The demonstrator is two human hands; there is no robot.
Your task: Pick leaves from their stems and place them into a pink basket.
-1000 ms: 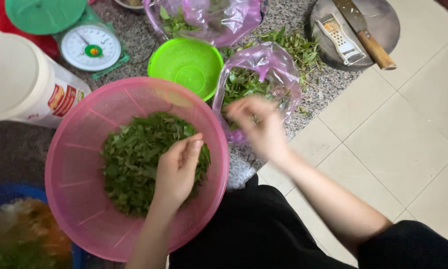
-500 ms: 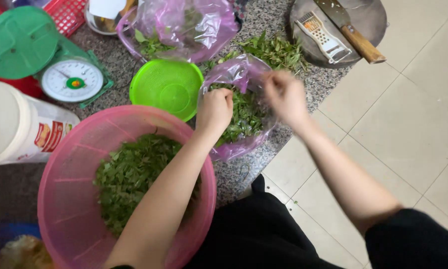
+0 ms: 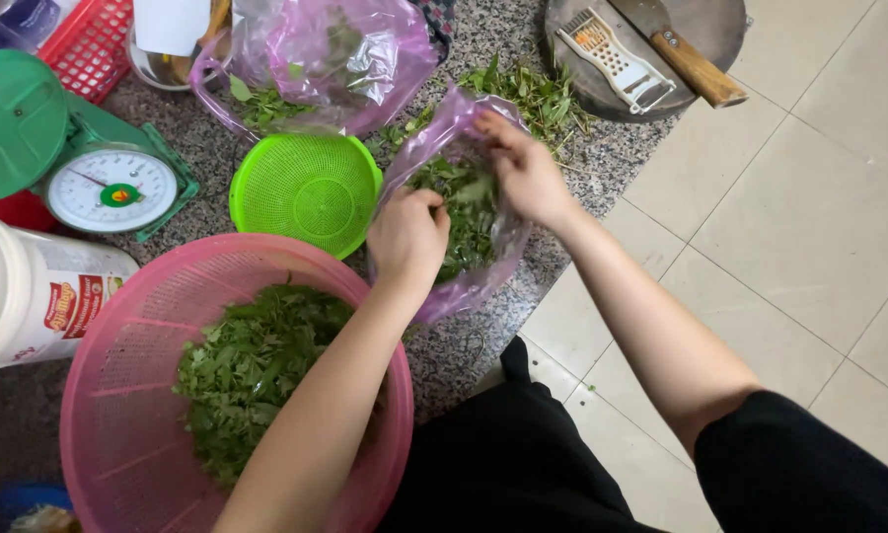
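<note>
A clear purple plastic bag (image 3: 469, 286) full of green leaves lies on the speckled stone counter (image 3: 454, 350). My left hand (image 3: 407, 237) grips the bag's near-left rim with curled fingers. My right hand (image 3: 523, 168) reaches into the bag's mouth and pinches a bunch of green leaves (image 3: 464, 212). To the left, a big pink colander (image 3: 128, 395) holds a heap of picked green leaves (image 3: 252, 370); my left forearm crosses over its right side.
A small green colander (image 3: 306, 192) stands behind the pink one. A second purple bag with leaves (image 3: 326, 59), loose stems (image 3: 538, 94), a green kitchen scale (image 3: 109, 188), a white tub (image 3: 30, 296), and a round board with grater and knife (image 3: 651, 39) surround them.
My left hand left the leaves in the pink colander and moved right to the bag's rim. My right hand stayed in the bag, now pinching leaves.
</note>
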